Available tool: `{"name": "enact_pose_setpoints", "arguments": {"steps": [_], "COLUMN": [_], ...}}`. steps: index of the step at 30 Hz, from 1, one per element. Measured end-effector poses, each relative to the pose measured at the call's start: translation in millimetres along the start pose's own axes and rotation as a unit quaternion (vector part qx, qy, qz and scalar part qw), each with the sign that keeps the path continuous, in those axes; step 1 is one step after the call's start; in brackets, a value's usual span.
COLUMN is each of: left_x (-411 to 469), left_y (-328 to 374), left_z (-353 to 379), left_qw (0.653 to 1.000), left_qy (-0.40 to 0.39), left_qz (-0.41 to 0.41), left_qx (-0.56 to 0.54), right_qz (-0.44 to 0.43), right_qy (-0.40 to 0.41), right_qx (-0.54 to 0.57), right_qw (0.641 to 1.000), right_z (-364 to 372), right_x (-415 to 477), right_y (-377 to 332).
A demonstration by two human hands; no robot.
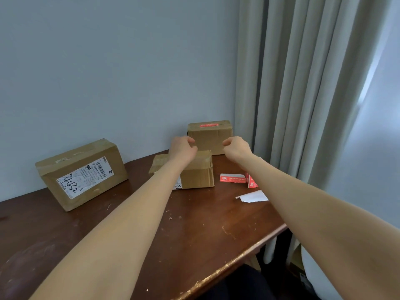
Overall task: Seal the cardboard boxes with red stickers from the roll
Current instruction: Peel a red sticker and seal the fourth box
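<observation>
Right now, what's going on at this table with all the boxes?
A person is sealing cardboard boxes. The left hand and right hand hover with curled fingers, holding nothing visible, before the far box, which already has a red sticker on top. The middle box and left box show none. Some loose stickers lie on the table at right.

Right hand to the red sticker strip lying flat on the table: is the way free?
Probably yes. The right hand hangs in front of the far box, fingers curled, seemingly holding nothing. The red sticker strip lies just below it on the table, with nothing between them.
</observation>
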State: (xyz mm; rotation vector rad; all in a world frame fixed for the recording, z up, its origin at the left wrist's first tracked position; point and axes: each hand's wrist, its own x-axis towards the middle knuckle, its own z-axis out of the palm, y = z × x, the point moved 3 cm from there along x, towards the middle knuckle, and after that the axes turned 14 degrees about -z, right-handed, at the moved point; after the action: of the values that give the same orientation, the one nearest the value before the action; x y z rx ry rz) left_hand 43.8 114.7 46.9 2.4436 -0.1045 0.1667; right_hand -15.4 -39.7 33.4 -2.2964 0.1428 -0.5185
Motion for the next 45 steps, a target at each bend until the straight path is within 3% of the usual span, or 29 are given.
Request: {"name": "enact_pose_setpoints", "arguments": {"steps": [7, 14, 19, 27, 34, 45], "left_x": [-39, -50, -47, -34, -18, -5], "left_y": [54, 55, 51, 43, 47, 50], "left_z": [49, 90, 110, 129, 137, 141], "left_qw": [0.993, 0.976, 0.957, 0.927, 0.922, 0.905], "left_qy": [-0.08, -0.151, -0.176, -0.2, -0.155, -0.204], "left_qz": [0.083, 0.062, 0.045, 0.068, 0.098, 0.067], "left_qx": [0.025, 0.141, 0.228, 0.309, 0.341, 0.366], "right_qz": [0.019, 0.064, 0.086, 0.081, 0.086, 0.082], "right_qy": [0.07, -0.072, -0.069, -0.019, 0.004, 0.004], "right_qx": [-0.085, -0.131, -0.122, -0.134, -0.126, -0.096], "right_qw": [0.994, 0.987, 0.986, 0.987, 0.988, 0.992], "right_z": [-51, -43, -32, -20, -6, 7], "right_x": [-13, -28, -30, -5, 20, 30], "right_y": [35, 59, 73, 86, 87, 88]}}
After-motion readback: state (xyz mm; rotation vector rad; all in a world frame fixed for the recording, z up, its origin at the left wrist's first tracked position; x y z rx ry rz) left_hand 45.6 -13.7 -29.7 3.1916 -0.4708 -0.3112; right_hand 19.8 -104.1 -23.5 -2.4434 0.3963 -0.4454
